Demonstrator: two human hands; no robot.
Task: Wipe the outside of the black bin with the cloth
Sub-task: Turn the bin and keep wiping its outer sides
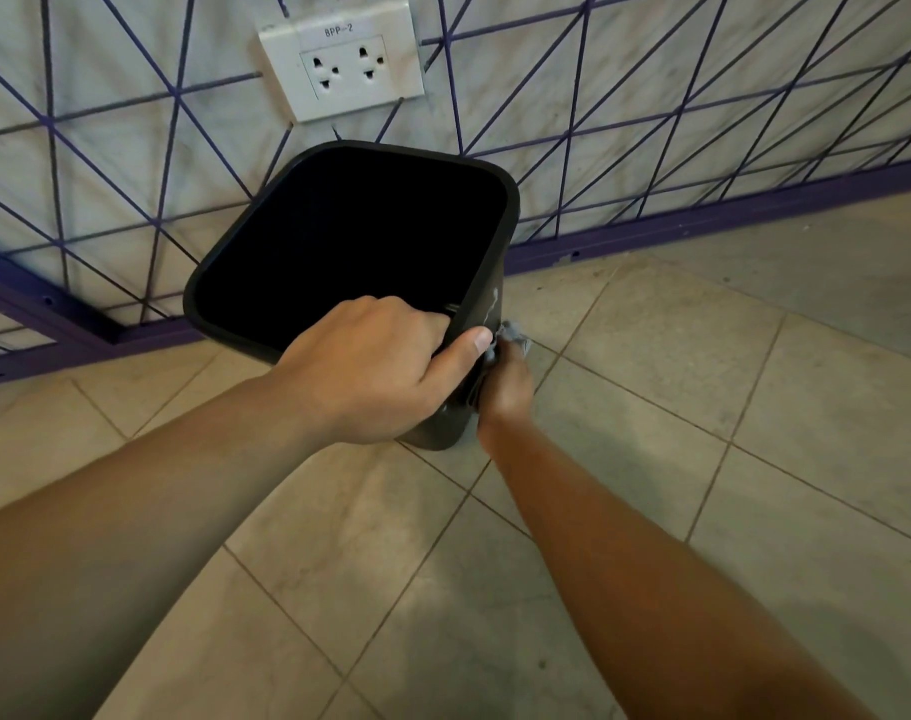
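Presently, one item under work: black bin (266,272), square-mouthed, empty-looking, tilted toward the camera, standing or propped on the tiled floor (702,407) close to the wall.

Left hand (375,366): grips the near rim at its right corner. Fingers curl over the edge into the mouth; the thumb presses on the outside, tip pointing right. It holds the bin steady.

Right hand (505,387): low against the bin's right outer side, just below and beyond the left thumb. Fingers curl round a grey cloth (513,337); a bunch of it sticks out above the knuckles, touching or nearly touching the bin wall. The fingertips themselves are hidden against the bin.

Marks: pale streaks on the outer wall (492,309), just above the cloth, past the left thumb tip.

Step in hand, as judged: wiping the right outer side, near the upper part. How much of the outside is already done cannot be told; the far and left sides face away.

Next move, as judged: carry the cloth up over the pale streaks, then down the side, with the left grip firm so the tilted bin does not slip. Other sides will need the bin turned under the left fingers.

Surroundings: double wall socket (341,67) above the bin; purple skirting (702,210) along the wall foot.
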